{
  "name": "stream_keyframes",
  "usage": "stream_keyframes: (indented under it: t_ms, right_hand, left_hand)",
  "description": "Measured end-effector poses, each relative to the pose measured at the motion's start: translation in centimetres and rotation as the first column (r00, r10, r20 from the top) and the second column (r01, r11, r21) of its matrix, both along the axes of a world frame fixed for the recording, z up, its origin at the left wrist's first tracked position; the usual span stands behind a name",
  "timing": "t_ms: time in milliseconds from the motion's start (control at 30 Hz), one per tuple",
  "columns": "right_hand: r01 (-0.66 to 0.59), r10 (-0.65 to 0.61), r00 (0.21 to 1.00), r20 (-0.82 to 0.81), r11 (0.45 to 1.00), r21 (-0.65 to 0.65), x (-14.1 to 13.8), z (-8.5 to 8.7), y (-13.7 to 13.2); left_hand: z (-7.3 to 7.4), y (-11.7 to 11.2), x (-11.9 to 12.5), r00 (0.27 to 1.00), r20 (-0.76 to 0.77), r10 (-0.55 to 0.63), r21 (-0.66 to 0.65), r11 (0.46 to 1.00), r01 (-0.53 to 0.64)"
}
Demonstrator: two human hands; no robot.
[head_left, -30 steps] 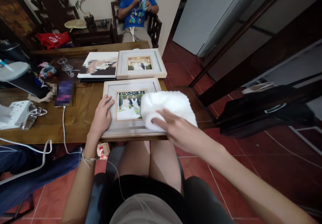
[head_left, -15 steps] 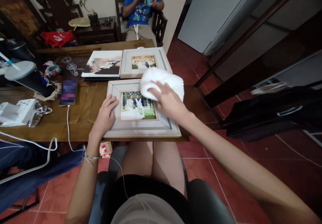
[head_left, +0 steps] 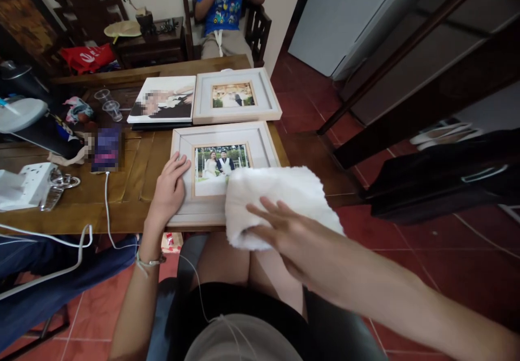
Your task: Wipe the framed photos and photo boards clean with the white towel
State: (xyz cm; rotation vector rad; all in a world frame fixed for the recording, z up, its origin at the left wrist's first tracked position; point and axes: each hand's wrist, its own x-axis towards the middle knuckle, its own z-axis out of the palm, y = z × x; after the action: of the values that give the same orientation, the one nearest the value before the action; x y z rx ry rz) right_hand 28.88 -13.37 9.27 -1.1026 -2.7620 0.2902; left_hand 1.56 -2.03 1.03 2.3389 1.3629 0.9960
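Observation:
A pale grey picture frame (head_left: 260,144) holding a wedding photo lies flat at the near edge of the wooden table (head_left: 134,171). My left hand (head_left: 169,190) rests flat on the frame's left border, fingers spread, pinning it down. My right hand (head_left: 280,228) lies with fingers stretched out on a white fluffy cloth (head_left: 276,193), which covers the frame's lower right corner and hangs over the table edge.
Behind it lie a second grey frame (head_left: 236,97) and a canvas print (head_left: 162,104). Plastic cups (head_left: 108,106), a phone with its cable (head_left: 103,150) and a white power strip (head_left: 28,185) sit to the left. A person in a blue shirt (head_left: 227,9) sits beyond.
My right hand dragged the cloth from the frame's upper right corner down to its lower right corner. The left hand stayed on the left border.

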Motion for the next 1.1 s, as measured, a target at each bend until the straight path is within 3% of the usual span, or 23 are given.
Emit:
stream_keyframes:
  t_ms: [67,133,300,400,500,600,767,867,967,1100]
  right_hand:
    - [0.006,-0.006,0.999,-0.036,1.000,-0.009,-0.6,-0.1,-0.7]
    - [0.052,-0.052,0.998,-0.038,0.998,0.019,-1.2,-1.1,0.2]
    - [0.204,-0.205,0.979,-0.004,0.969,0.137,-1.8,-3.7,7.9]
    - [0.263,-0.277,0.960,0.029,0.936,0.236,-1.8,-3.9,13.1]
    - [0.227,-0.264,0.957,0.123,0.940,0.254,-1.8,-3.6,15.4]
    - [0.196,-0.239,0.950,0.202,0.958,0.211,-2.0,-3.1,13.4]
    - [0.103,-0.096,0.972,0.215,0.994,-0.021,-1.7,-0.9,4.3]
    - [0.021,-0.007,0.993,0.118,0.992,-0.121,-1.5,0.3,0.3]
    - [0.006,-0.003,1.000,0.025,0.991,-0.130,-1.9,0.0,-0.3]
    - [0.115,-0.113,0.993,0.036,0.991,-0.063,-2.6,-2.0,4.1]
  left_hand:
    - [0.0,0.0,-0.1,1.000,-0.016,0.000,-0.002,1.000,0.000]
    - [0.1,0.0,-0.1,0.999,-0.045,-0.008,-0.003,1.000,0.008]
    - [0.2,0.0,-0.3,0.995,-0.095,-0.037,0.023,0.999,0.039]
    - [0.1,0.1,-0.3,0.994,-0.096,-0.045,0.033,0.998,0.049]
    - [0.0,0.2,-0.4,0.996,-0.079,-0.037,0.036,0.999,0.040]
    - [-0.2,0.2,-0.3,0.998,-0.050,-0.028,0.044,0.999,0.031]
    - [-0.3,0.1,0.0,1.000,-0.026,-0.013,0.038,0.999,0.014]
    - [-0.2,0.1,0.0,0.999,-0.030,-0.011,0.033,0.999,0.012]
    - [-0.2,0.0,-0.1,0.999,-0.042,-0.030,0.030,0.999,0.032]
    - [-0.2,0.1,-0.4,0.995,-0.079,-0.053,0.043,0.997,0.056]
